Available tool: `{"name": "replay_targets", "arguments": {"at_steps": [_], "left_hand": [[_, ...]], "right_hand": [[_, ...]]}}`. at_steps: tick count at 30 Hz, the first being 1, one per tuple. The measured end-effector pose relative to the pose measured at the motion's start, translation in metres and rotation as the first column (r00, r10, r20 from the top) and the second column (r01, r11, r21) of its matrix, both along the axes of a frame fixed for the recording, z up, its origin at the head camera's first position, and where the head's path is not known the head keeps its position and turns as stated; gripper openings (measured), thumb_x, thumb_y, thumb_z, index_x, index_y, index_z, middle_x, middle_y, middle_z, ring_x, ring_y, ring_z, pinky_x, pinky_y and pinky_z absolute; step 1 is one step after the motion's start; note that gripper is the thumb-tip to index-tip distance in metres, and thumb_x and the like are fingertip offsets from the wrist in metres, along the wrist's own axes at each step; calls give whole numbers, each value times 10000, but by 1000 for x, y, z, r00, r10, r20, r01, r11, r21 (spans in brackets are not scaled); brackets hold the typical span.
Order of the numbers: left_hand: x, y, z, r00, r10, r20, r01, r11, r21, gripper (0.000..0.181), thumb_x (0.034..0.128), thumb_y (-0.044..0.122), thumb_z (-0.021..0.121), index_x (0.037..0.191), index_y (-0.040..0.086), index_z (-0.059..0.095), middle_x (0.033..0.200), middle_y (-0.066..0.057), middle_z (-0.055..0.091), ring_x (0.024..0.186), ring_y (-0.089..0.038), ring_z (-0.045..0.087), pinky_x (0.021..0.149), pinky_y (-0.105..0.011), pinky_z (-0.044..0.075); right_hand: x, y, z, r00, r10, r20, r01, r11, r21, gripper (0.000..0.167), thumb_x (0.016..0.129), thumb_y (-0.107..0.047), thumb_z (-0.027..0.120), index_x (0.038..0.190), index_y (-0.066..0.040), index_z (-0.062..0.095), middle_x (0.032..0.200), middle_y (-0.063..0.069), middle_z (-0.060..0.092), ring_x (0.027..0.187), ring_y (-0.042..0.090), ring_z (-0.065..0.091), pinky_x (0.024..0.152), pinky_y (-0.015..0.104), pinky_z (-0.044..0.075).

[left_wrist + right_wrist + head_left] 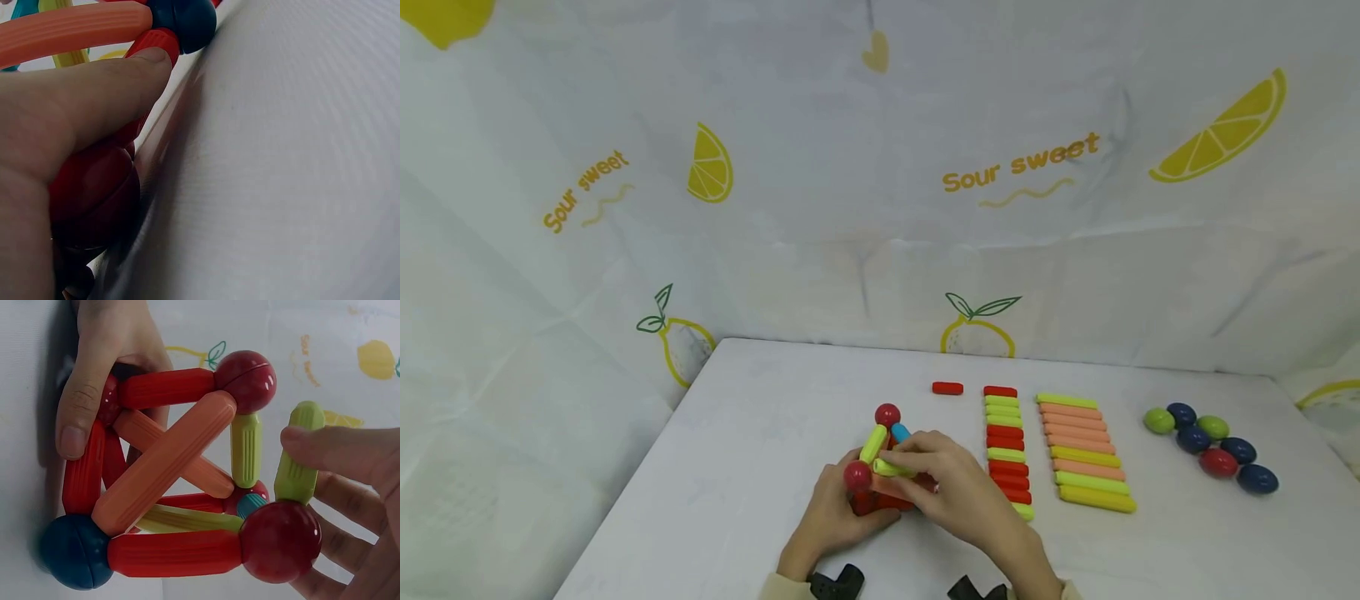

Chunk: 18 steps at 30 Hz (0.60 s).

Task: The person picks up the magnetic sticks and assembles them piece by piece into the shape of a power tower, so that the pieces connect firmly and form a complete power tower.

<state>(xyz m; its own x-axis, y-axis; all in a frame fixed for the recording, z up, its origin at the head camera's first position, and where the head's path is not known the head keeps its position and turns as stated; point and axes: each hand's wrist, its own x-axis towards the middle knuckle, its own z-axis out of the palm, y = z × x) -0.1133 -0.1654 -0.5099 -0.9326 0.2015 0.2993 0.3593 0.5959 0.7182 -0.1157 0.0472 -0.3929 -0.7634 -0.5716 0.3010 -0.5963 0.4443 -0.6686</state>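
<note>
ball-and-rod frame (165, 464) grasped by left hand (837, 506), right hand (958, 487) pinching lime rod (294, 480), touching red ball (281, 541)

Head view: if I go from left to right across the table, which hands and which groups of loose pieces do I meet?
Left hand → right hand → column of short red and light-green sticks → column of longer sticks → cluster of coloured balls.

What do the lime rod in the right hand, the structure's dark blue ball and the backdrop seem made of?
Lime rod: probably moulded plastic, satin, with fine ridges.
Dark blue ball: likely hard plastic, smooth, with a sheen and seam line.
Backdrop: thin, creased, mostly matte sheeting; cloth or plastic, I can't tell.
</note>
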Motion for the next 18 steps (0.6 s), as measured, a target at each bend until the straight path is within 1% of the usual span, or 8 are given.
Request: {"name": "replay_targets", "arguments": {"at_steps": [3,7,11,13,15,18], "left_hand": [[-1,0,0,1000,-8,3,8,1000,14,707,744,421,887,1347,221,575,1199,142,716,972,9,633,856,-267,544],[-1,0,0,1000,5,13,-5,1000,-3,707,738,411,885,1343,216,577,1212,131,709,975,12,607,852,-272,511],[0,0,0,1000,16,6,-16,999,-30,693,742,419,881,1333,206,586,1229,114,704,992,-3,595,857,-294,484],[0,0,0,1000,18,3,-17,999,-28,679,742,408,885,1321,201,595,1215,112,708,985,-9,596,851,-295,483],[1,0,0,1000,20,1,-20,999,-28,670,743,402,887,1314,203,598,1207,116,706,977,-10,593,847,-296,477],[1,0,0,1000,25,9,-25,999,-25,679,736,402,892,1319,217,597,1218,123,702,987,-1,592,855,-297,468]], "right_hand": [[2,-3,1,998,-13,-62,16,998,61,342,871,-130,801,1205,-199,771,1047,-62,714,930,69,563,738,175,544],[4,-7,1,991,-45,-124,62,988,138,343,855,-127,811,1187,-209,780,1028,-66,718,932,74,558,745,160,530],[8,-13,-2,974,-74,-213,117,973,197,335,826,-137,838,1150,-212,796,976,-77,695,933,76,535,759,190,511],[10,-16,-4,964,-85,-253,140,968,209,324,813,-149,850,1128,-209,804,951,-81,679,930,75,522,761,202,499],[11,-17,-4,958,-93,-270,151,967,204,312,811,-161,854,1116,-211,807,941,-85,669,930,73,513,761,207,491],[11,-14,-3,965,-103,-240,144,976,162,306,819,-186,852,1118,-235,806,961,-87,678,959,79,535,759,204,506]]}}
